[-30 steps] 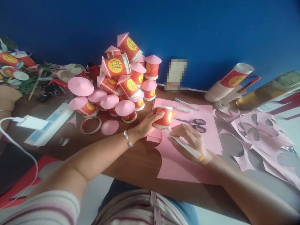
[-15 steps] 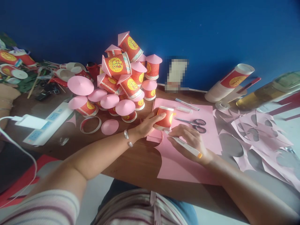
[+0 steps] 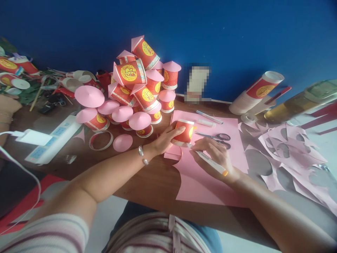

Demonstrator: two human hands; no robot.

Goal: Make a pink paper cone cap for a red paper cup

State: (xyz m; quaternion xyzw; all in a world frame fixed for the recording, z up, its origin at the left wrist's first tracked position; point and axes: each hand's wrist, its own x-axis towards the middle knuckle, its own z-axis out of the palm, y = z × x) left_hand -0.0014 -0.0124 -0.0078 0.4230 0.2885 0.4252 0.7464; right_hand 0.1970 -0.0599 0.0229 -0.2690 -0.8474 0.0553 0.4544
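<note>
My left hand (image 3: 166,138) is wrapped round a red paper cup (image 3: 184,130) with a yellow emblem, held just above a pink paper sheet (image 3: 207,182). In my right hand (image 3: 213,153) is a white marker (image 3: 210,162) with an orange end, gripped like a pen. Its tip meets or nearly meets the cup's pale rim band. Behind my right hand, black scissors (image 3: 219,138) lie on the pink sheet. Left of the sheet, a pink paper cone (image 3: 122,143) rests on the table beside a roll of tape (image 3: 101,140).
Red cups with pink cone tops (image 3: 143,95) are piled at the back. A power strip (image 3: 52,140) lies left. Pink paper scraps (image 3: 286,151), a cup stack (image 3: 256,93) and a bottle (image 3: 297,102) are on the right. A blue-tipped marker (image 3: 209,117) tops the sheet.
The marker and my right hand have shifted very slightly against the cup's rim band. My left hand keeps its hold on the cup.
</note>
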